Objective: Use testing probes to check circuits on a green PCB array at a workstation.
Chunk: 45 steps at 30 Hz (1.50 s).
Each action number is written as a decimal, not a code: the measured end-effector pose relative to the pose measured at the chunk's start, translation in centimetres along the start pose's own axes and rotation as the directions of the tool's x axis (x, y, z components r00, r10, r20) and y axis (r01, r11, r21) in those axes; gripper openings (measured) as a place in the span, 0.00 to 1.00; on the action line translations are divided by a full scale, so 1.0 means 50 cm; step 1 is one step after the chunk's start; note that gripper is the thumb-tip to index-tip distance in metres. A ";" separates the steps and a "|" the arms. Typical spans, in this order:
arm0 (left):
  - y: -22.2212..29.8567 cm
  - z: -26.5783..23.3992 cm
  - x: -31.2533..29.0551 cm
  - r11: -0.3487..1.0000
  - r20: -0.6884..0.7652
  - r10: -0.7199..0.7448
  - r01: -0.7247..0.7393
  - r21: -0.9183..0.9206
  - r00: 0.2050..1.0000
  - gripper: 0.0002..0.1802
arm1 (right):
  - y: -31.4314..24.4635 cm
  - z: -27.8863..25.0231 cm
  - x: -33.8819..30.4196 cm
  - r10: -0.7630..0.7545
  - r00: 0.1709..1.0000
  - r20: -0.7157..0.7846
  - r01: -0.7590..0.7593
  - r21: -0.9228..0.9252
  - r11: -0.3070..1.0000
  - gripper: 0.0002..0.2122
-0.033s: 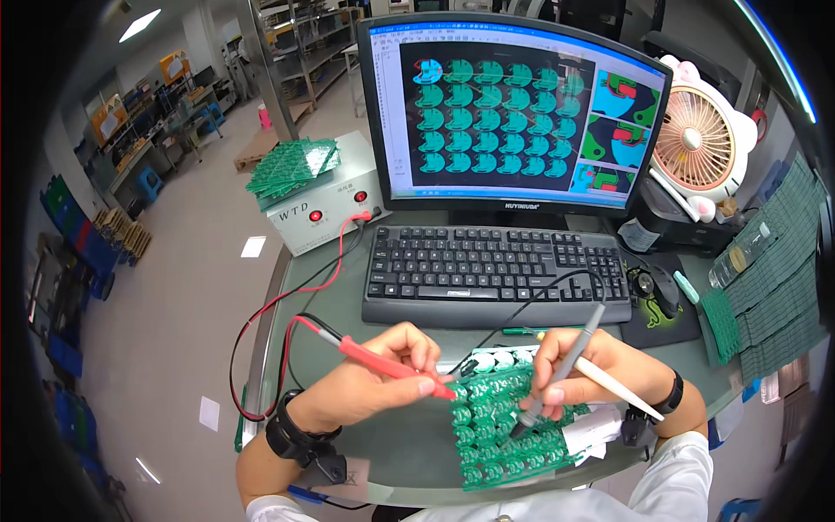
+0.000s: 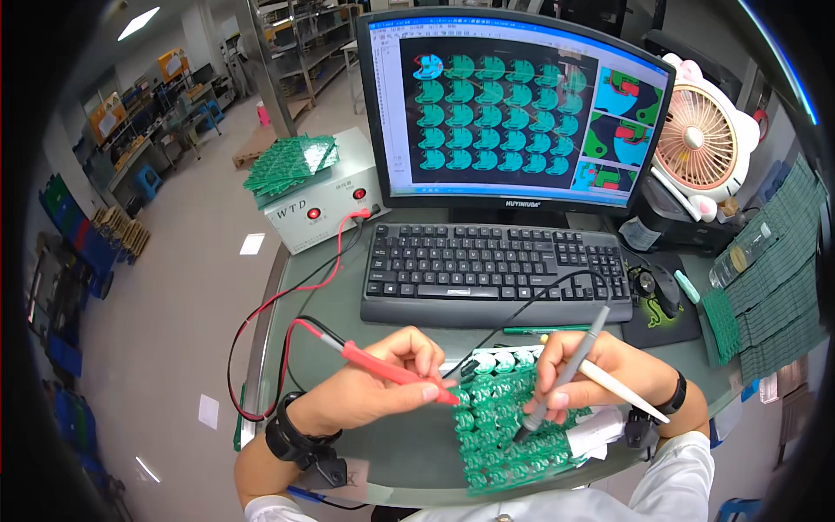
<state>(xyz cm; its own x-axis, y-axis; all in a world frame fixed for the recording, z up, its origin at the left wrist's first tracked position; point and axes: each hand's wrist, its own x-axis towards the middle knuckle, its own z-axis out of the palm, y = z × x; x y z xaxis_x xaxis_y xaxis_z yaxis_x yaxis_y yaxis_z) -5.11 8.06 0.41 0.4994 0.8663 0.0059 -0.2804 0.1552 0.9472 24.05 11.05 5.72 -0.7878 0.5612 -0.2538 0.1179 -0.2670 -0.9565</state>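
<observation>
My left hand (image 2: 365, 398) is closed round a red test probe (image 2: 383, 365), its tip at the upper left edge of a green circuit board panel (image 2: 487, 457). The panel carries rows of small round boards. Over its right part, my right hand (image 2: 613, 361) pinches a grey test probe (image 2: 574, 358) with a dark tip pointing down at the middle of the panel. A white pen-like stick (image 2: 622, 393) is also held in that hand, slanting toward the wrist. Whether either tip touches the panel, I cannot tell. A crumpled white paper (image 2: 596, 432) lies by the panel's right edge.
Behind the panel are a keyboard (image 2: 496, 270) and a monitor (image 2: 496, 113). A white box (image 2: 326, 209) with red sockets bears stacked green panels (image 2: 287, 165); its red cable (image 2: 261, 309) loops left. On the right are a mouse (image 2: 665, 291), a bottle (image 2: 739, 257) and a fan (image 2: 696, 139).
Both hands, their probes and the panel sit very slightly further right and lower in the picture. The grips are the same.
</observation>
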 end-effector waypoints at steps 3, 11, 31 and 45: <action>-0.012 0.000 -0.002 0.996 0.089 -0.045 0.051 -0.067 0.995 0.13 | 0.002 -0.004 -0.002 -0.043 0.998 0.046 0.046 -0.069 0.997 0.09; 0.006 -0.023 -0.006 0.997 0.088 -0.074 0.075 -0.007 0.993 0.13 | 0.021 -0.026 0.029 -0.127 0.992 -0.003 0.127 0.073 0.989 0.10; 0.001 0.006 -0.013 0.996 0.088 -0.032 0.024 0.086 0.996 0.12 | 0.031 -0.012 0.005 -0.266 0.964 -0.019 0.252 -0.266 0.931 0.12; -0.003 0.001 -0.012 0.999 0.111 -0.034 0.030 0.035 0.993 0.13 | 0.042 -0.012 0.012 -0.308 0.951 0.031 0.300 -0.328 0.896 0.10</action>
<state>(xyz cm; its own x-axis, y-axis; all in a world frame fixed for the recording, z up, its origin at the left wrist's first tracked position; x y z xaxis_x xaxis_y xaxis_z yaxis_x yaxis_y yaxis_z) -5.30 7.50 0.28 0.5963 0.8027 0.0091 -0.2365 0.1649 0.9575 24.17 11.31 3.48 -0.8044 0.5913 0.0573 0.0674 0.1866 -0.9801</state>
